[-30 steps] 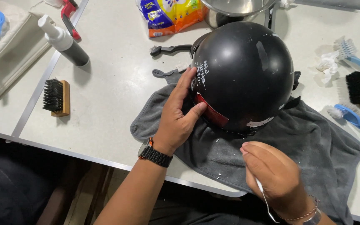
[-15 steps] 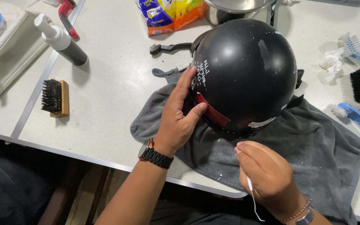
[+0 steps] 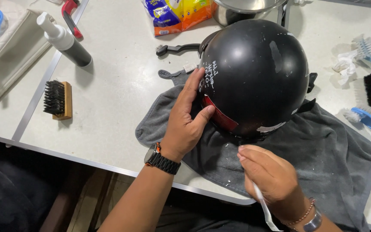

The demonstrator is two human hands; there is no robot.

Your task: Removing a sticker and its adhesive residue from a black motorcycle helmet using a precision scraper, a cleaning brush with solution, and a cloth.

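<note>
around the black helmet (image 3: 254,73) on a grey towel (image 3: 323,150), scattered brushes (image 3: 57,99)

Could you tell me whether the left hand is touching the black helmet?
Touching: the head view shows the left hand pressed flat against the round black helmet, thumb on its red strip.

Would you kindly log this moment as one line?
left hand: steadying black helmet | right hand: pinching white strip | under helmet: grey towel
</note>
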